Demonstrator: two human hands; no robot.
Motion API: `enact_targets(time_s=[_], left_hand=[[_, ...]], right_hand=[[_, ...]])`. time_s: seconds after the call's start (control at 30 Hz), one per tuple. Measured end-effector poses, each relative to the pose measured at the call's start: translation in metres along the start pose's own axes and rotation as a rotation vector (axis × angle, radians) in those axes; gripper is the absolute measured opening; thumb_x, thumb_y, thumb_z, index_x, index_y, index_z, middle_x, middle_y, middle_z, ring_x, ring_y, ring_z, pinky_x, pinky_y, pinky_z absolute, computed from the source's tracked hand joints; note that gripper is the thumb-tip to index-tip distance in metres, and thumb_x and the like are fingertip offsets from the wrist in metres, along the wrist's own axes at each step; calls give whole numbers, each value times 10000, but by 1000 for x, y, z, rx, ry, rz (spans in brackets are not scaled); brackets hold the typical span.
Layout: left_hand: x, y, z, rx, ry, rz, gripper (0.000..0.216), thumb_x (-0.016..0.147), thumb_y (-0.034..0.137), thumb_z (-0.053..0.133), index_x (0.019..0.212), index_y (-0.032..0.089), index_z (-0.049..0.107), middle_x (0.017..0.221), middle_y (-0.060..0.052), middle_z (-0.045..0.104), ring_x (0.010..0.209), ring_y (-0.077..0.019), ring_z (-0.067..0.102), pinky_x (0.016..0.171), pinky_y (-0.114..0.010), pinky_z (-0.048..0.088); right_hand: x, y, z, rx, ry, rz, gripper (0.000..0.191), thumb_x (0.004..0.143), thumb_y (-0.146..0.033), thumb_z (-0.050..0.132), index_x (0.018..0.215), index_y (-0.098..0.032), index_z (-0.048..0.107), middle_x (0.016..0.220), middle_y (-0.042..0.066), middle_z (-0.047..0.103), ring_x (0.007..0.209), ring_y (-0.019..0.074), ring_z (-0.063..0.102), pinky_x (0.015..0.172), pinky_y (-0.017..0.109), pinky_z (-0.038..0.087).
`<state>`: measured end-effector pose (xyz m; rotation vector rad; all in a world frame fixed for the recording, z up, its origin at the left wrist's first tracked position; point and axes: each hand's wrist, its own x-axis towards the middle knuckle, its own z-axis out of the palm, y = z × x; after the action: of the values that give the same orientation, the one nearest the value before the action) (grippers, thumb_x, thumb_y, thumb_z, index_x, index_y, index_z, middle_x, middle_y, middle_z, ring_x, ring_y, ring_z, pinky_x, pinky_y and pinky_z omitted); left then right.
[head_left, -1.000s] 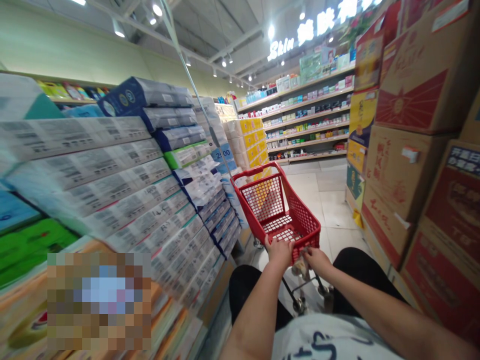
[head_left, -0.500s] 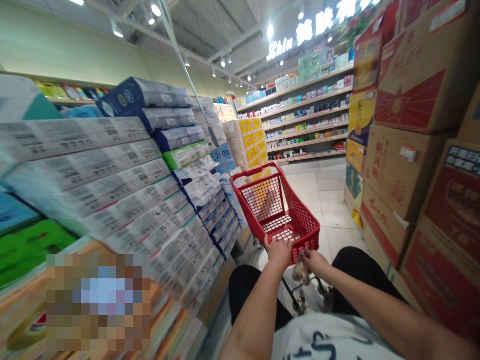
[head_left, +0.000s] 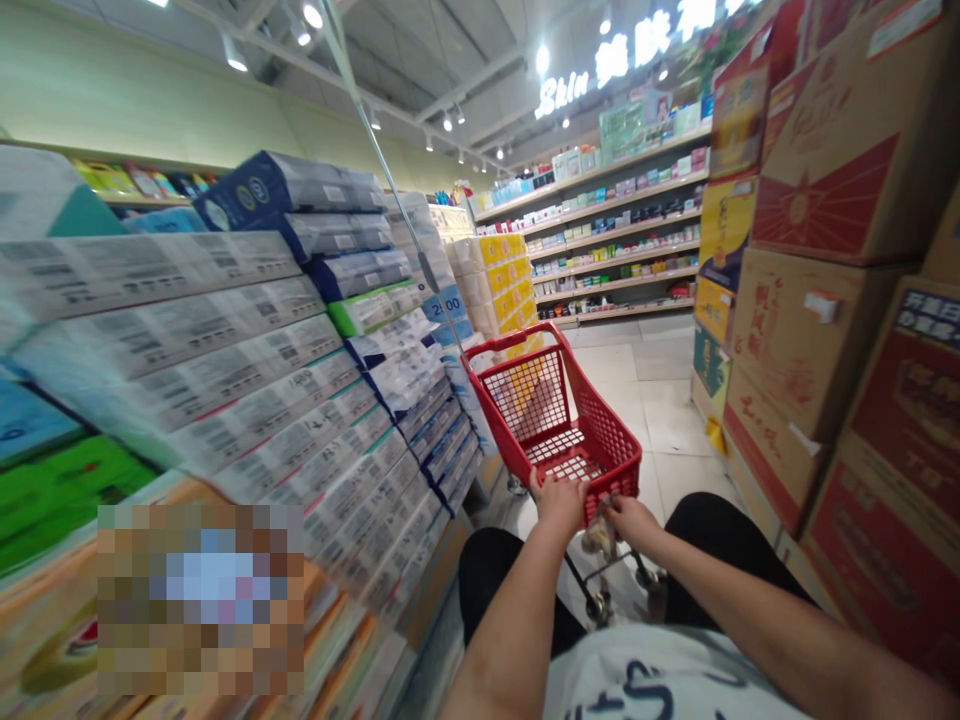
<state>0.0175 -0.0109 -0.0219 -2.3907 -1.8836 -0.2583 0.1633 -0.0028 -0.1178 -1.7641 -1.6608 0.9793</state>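
A small red shopping cart point(head_left: 607, 445) with a grid-walled basket stands in front of me on a metal wheeled frame, its handle at the far end. My left hand point(head_left: 559, 502) is closed over the near rim of the basket. Close beside it, my right hand point(head_left: 628, 517) is closed in a pinch at the basket's front. From its fingers hangs a small, pale, see-through bag point(head_left: 600, 538) with something beige in it, too blurred to make out. Nothing shows on the basket's grid floor. The undersides of both hands are hidden.
Tall stacks of wrapped tissue packs point(head_left: 300, 370) line the left side, with yellow packs point(head_left: 506, 275) farther on. Cardboard boxes point(head_left: 787, 340) are piled up on the right. Shelves of small goods point(head_left: 615, 235) close the far end of the tiled aisle point(head_left: 667, 400). A thin pole rises beside the cart.
Little differs. The small bag under my right hand has swung slightly, and the view has shifted a touch. Both hands stay at the cart.
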Motion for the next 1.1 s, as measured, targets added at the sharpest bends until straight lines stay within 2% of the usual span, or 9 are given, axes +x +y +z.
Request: enact_targets(time_s=[0.07, 0.2, 0.33, 0.5, 0.63, 0.8, 0.97, 1.1], left_hand=[[-1, 0, -1, -1, -2, 6, 524, 973, 458, 197, 882, 301, 688, 926, 11, 714, 1043, -207, 530, 1084, -542, 84], [-1, 0, -2, 21, -22, 20, 511, 976, 442, 195, 901, 305, 682, 952, 16, 712, 1043, -207, 531, 1083, -548, 74], [-1, -1, 0, 28, -13, 15, 511, 972, 457, 197, 903, 310, 682, 956, 19, 713, 1037, -205, 528, 1086, -540, 79], [-1, -1, -1, 19, -22, 20, 518, 972, 455, 190, 903, 314, 683, 954, 19, 711, 1031, -208, 523, 1087, -538, 70], [-1, 0, -2, 7, -32, 8, 507, 971, 451, 205, 895, 306, 685, 939, 13, 707, 1030, -212, 520, 1083, -537, 69], [-1, -1, 0, 15, -11, 35, 474, 971, 423, 226, 906, 312, 683, 931, 7, 704, 1018, -214, 519, 1079, -545, 52], [-1, -1, -1, 7, -6, 24, 493, 969, 444, 222, 889, 308, 690, 917, 10, 708, 1015, -213, 529, 1080, -537, 82], [-2, 0, -4, 5, -21, 27, 484, 970, 428, 231, 904, 304, 694, 938, 0, 707, 1026, -219, 529, 1077, -550, 83]], right_hand=[[-1, -1, 1, -4, -19, 8, 242, 881, -340, 503, 830, -159, 655, 711, 41, 686, 574, 131, 604, 547, 221, 361], [-1, -2, 0, -37, 53, -61, 221, 877, -286, 482, 822, -161, 656, 781, 53, 698, 673, 143, 626, 554, 214, 355], [-1, -3, -1, -26, -19, -7, 210, 868, -285, 486, 858, -157, 652, 742, 48, 694, 592, 134, 609, 526, 216, 354], [-1, -2, -3, -35, 52, -47, 227, 878, -302, 475, 831, -171, 655, 751, 48, 697, 632, 144, 620, 567, 225, 363], [-4, -7, -6, -15, 2, -37, 211, 876, -291, 478, 830, -168, 643, 713, 37, 683, 597, 135, 603, 549, 219, 353], [-9, -16, -8, 6, 135, -170, 331, 897, -368, 423, 708, -171, 609, 732, 47, 675, 672, 150, 603, 570, 225, 352], [-4, -13, -6, -63, 51, -121, 231, 854, -264, 467, 753, -159, 646, 758, 54, 683, 683, 148, 595, 584, 232, 333], [-2, -14, -6, -110, 71, -144, 256, 860, -281, 461, 741, -152, 648, 783, 69, 687, 713, 154, 598, 589, 238, 322]])
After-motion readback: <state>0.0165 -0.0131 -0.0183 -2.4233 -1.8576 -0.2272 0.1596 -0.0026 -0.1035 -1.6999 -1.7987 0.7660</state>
